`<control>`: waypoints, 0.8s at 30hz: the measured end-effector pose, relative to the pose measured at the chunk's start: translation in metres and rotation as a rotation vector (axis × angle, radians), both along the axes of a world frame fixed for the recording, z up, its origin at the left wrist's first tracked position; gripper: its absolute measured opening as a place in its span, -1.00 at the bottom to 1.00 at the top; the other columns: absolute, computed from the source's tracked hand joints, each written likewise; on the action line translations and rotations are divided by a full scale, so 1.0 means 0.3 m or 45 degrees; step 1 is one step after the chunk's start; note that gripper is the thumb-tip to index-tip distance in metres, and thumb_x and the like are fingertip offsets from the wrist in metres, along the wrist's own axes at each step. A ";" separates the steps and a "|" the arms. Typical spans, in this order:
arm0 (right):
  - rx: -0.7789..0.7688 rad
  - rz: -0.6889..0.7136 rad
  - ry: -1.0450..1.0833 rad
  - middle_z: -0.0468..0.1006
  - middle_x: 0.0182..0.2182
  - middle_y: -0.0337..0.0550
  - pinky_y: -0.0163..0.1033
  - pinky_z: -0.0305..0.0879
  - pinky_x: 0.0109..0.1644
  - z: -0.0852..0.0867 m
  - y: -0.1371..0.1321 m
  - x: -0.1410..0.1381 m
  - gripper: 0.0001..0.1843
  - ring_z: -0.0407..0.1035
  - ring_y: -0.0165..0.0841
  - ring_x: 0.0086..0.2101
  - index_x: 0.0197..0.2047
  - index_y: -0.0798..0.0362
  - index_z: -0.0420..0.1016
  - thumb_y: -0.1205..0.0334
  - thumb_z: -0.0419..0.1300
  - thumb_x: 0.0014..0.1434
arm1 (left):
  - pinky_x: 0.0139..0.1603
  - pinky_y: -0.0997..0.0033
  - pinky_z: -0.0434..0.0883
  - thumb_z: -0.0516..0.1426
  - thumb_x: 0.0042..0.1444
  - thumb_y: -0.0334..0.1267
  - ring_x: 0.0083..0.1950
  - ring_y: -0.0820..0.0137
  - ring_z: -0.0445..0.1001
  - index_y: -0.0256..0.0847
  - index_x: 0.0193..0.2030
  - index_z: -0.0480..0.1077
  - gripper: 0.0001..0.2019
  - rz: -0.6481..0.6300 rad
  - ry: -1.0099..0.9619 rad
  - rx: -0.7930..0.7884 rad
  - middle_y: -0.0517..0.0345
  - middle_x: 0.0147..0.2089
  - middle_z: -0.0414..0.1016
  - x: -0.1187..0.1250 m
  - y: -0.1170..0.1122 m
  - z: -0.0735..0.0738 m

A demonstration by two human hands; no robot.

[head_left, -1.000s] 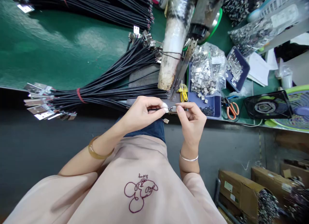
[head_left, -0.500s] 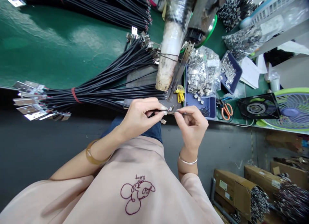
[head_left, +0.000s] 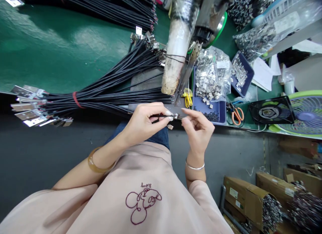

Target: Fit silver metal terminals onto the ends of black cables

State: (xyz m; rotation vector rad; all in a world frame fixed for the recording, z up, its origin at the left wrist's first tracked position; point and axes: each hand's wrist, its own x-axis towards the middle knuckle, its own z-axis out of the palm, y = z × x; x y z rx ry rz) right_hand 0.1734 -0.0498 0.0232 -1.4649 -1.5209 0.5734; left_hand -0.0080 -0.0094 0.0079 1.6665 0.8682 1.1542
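Observation:
My left hand (head_left: 146, 121) pinches the end of a thin black cable (head_left: 161, 116) just in front of the green table's edge. A small metal connector shell (head_left: 177, 116) sits on that cable end, between both hands. My right hand (head_left: 198, 128) is beside it, fingers loosened and slightly spread, thumb and forefinger just right of the shell. Whether they still touch it I cannot tell. Another small metal shell (head_left: 170, 127) hangs just below my left fingers. A large bundle of black cables (head_left: 105, 93) tied with a red band lies to the left.
A blue tray (head_left: 218, 109) with a bag of metal shells (head_left: 210, 76) stands right of my hands. Orange-handled scissors (head_left: 235, 115), a small black fan (head_left: 271, 110) and a wrapped machine post (head_left: 176, 49) are nearby. Cardboard boxes (head_left: 246, 197) of parts sit on the floor, lower right.
My right fingers have loosened from a tight pinch on the cable end and opened a little. My left hand keeps its pinch in about the same place.

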 end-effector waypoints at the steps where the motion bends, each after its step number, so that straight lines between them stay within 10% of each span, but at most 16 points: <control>1: 0.095 -0.053 0.038 0.37 -0.57 -0.37 -0.31 0.08 -0.56 0.001 -0.003 0.001 -0.77 0.20 -0.49 -0.61 -0.04 -0.07 0.53 0.06 0.17 0.32 | -0.47 0.56 0.20 0.22 0.12 -0.47 -0.51 0.59 0.23 -0.29 -0.36 0.55 -0.92 0.010 -0.022 -0.043 0.25 -0.48 0.43 0.001 0.000 0.004; 6: 0.417 -0.282 0.175 0.58 -0.43 -0.38 -0.36 0.29 -0.58 0.001 -0.015 -0.014 -0.82 0.35 -0.53 -0.66 0.05 -0.14 0.30 0.23 0.06 0.40 | -0.53 0.58 0.16 0.23 0.07 -0.45 -0.53 0.60 0.23 -0.29 -0.41 0.53 -0.92 0.032 -0.088 -0.179 0.25 -0.49 0.44 0.005 0.005 0.015; 15: -0.125 0.001 0.430 0.65 -0.20 -0.28 -0.39 0.61 -0.30 -0.040 0.023 -0.047 -0.83 0.61 -0.49 -0.46 -0.32 0.01 0.38 0.24 0.31 0.23 | -0.55 0.66 0.18 0.20 0.05 -0.49 -0.53 0.63 0.21 -0.30 -0.43 0.51 -0.90 0.111 -0.040 -0.189 0.28 -0.51 0.38 0.025 0.000 0.007; 24: 0.119 -0.042 0.081 0.67 -0.13 -0.18 -0.27 0.64 -0.18 -0.040 0.018 -0.052 -0.91 0.64 -0.41 -0.27 -0.30 0.00 0.42 0.30 0.26 0.25 | -0.49 0.66 0.36 0.23 0.05 -0.35 -0.44 0.54 0.38 -0.29 -0.40 0.49 -0.93 0.234 -0.031 -0.323 0.19 -0.44 0.47 0.053 -0.004 -0.005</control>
